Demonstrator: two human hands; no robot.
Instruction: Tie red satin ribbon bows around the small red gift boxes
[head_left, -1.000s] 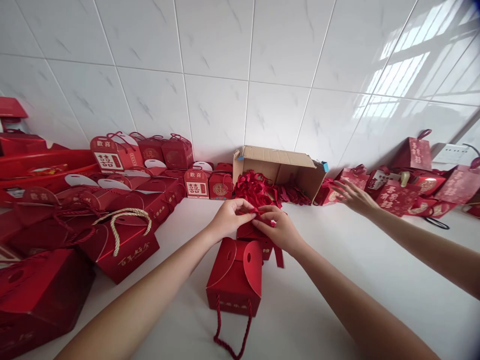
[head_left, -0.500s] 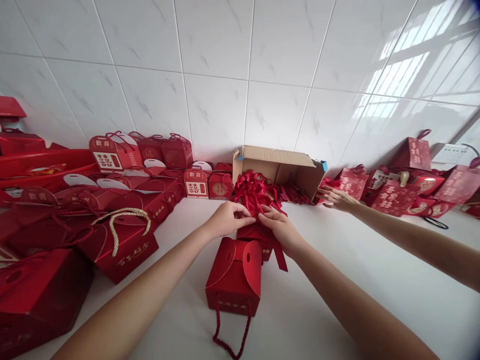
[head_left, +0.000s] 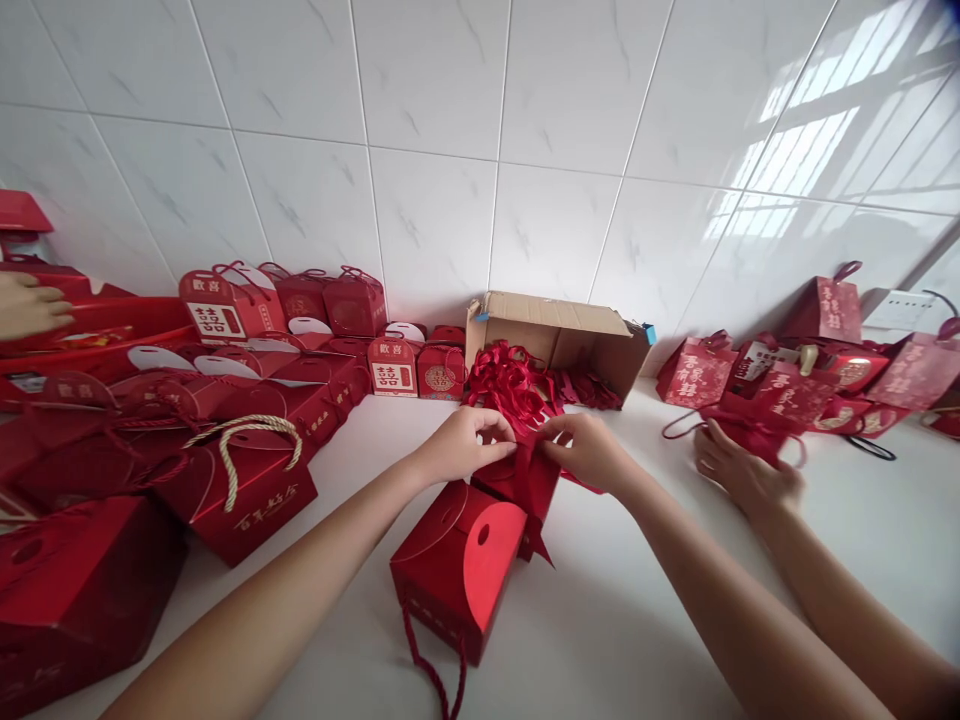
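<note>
My left hand [head_left: 469, 445] is closed in a pinch at a red ribbon [head_left: 527, 475] on top of a red gift box [head_left: 541, 505]. From the other side, my right hand [head_left: 589, 450] pinches the same ribbon, which hangs down over the box's front. The fingertips partly hide where the ribbon is gripped. Touching that box in front stands another red gift box [head_left: 457, 560] with round holes in its flaps and a dark red cord handle [head_left: 431, 665] hanging toward me.
A cardboard box [head_left: 559, 310] spills red ribbons [head_left: 510, 380] behind my hands. Gift boxes [head_left: 277, 500] crowd the left; more [head_left: 697, 372] stand right. A co-worker's hand [head_left: 750, 475] holds a red box [head_left: 750, 425] at right. Another person's hand [head_left: 30, 305] is over a red tray [head_left: 161, 315].
The front box has turned and shifted left. The ribboned box has turned as well, with my hands slightly further apart. A co-worker's hand came nearer with a red box; another hand appeared at left.
</note>
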